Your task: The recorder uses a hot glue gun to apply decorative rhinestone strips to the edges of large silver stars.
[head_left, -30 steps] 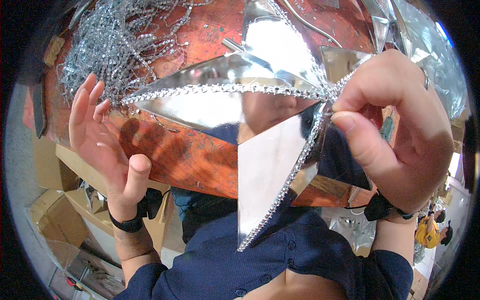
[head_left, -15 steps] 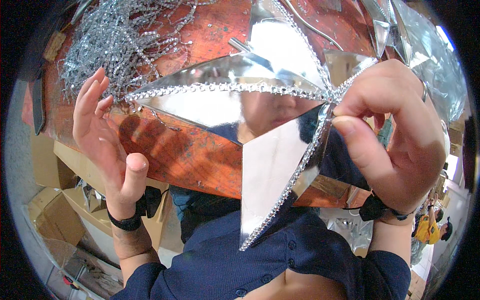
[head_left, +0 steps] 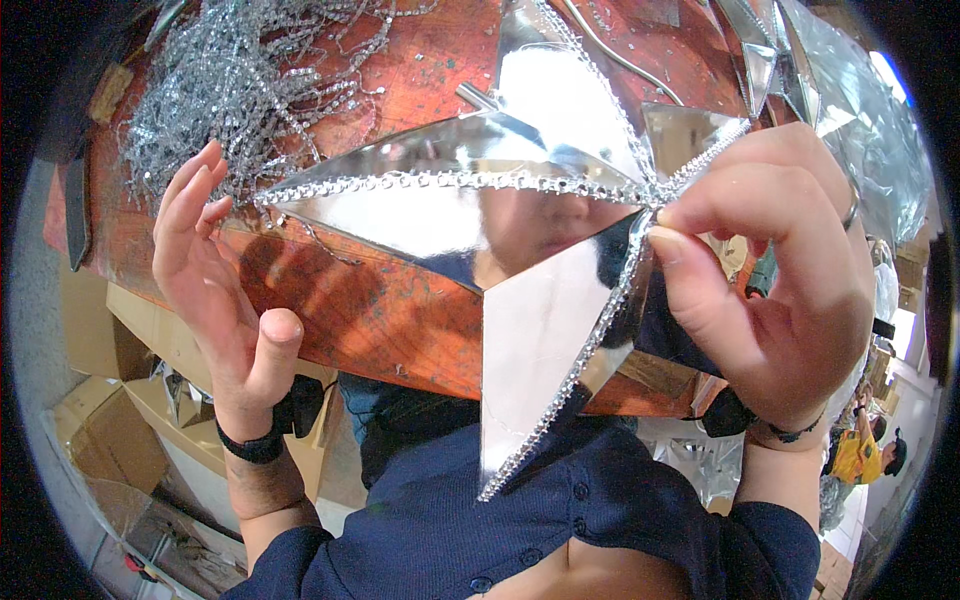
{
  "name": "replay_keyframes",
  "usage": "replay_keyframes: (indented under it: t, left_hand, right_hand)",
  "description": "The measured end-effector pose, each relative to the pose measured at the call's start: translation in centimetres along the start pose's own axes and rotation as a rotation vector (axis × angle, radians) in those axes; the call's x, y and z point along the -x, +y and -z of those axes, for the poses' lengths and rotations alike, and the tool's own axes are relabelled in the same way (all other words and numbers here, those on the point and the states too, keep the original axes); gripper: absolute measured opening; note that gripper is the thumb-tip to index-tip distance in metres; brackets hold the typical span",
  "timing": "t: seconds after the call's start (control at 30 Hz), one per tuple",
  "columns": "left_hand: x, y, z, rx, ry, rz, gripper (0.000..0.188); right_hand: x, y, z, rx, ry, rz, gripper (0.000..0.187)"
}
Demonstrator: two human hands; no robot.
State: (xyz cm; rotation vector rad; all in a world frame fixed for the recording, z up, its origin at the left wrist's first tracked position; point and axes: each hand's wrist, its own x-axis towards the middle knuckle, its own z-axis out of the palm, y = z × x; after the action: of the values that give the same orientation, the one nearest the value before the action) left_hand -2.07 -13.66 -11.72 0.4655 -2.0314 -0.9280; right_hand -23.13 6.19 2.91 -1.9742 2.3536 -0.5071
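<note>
A mirror-like silver star (head_left: 545, 330) lies across the table edge, one point hanging over my shirt. Rhinestone chain (head_left: 440, 181) runs along its ridges and meets at the centre. There my right hand (head_left: 775, 260) is closed, thumb and forefinger pinching the rhinestone chain; the exact end between the fingertips is hidden. My left hand (head_left: 215, 275) is open beside the star's left tip, fingers apart and holding nothing. A short metal tube (head_left: 477, 96) shows just behind the star's upper edge.
A tangled heap of silver rhinestone strands (head_left: 225, 90) covers the far left of the red-brown table (head_left: 400, 340). More mirrored pieces (head_left: 775, 60) and clear plastic wrap (head_left: 865, 130) sit far right. Cardboard boxes (head_left: 110, 430) stand lower left; a person in yellow (head_left: 855, 455) is distant right.
My right hand has shifted slightly left and down, still pinching at the star's centre. My left hand has moved a little to the right, staying open. The star has barely moved.
</note>
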Motion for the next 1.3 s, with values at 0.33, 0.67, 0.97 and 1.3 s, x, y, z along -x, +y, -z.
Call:
replay_keyframes:
  t: [0.33, 0.67, 0.97, 1.3]
  left_hand:
    - [0.2, -0.3, 0.2, 0.012, -0.010, -0.005, 0.091]
    - [-0.1, -0.1, -0.3, 0.031, -0.011, -0.012, 0.089]
    - [0.6, -0.3, 0.3, -0.015, -0.007, 0.009, 0.087]
    - [0.2, 0.2, 0.2, -0.009, -0.018, 0.013, 0.086]
  right_hand:
    - [-0.1, 0.6, -1.5, -0.336, 0.176, -0.190, 0.013]
    - [0.9, 1.5, 0.9, 0.065, 0.058, 0.157, 0.022]
    - [0.6, 1.4, -0.4, 0.024, 0.068, 0.182, 0.029]
    - [0.4, 1.2, 1.2, 0.055, 0.009, 0.164, 0.025]
